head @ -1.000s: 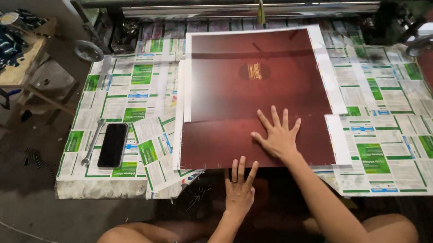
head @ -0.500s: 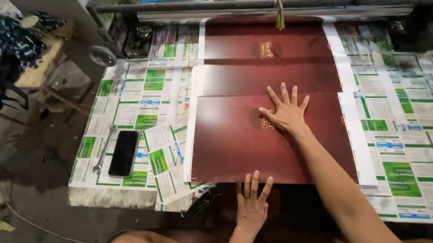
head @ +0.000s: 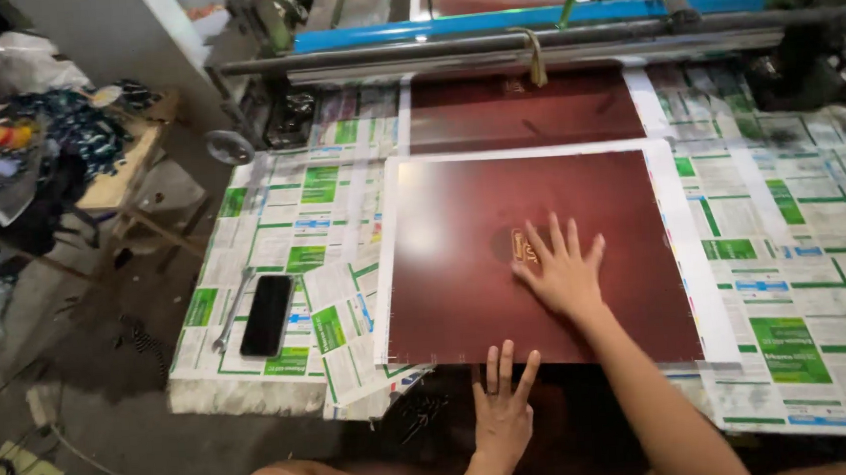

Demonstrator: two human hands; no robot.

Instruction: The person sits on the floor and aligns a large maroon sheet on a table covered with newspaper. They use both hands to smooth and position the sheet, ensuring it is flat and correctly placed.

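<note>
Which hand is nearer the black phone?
The left hand. It lies at the sheet's near edge, to the right of the phone. The right hand rests flat farther right on the sheet.

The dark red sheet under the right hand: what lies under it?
Under the dark red sheet lie green and white newspaper pages covering the table. The right hand presses flat on the sheet. What lies beneath its middle is hidden.
</note>
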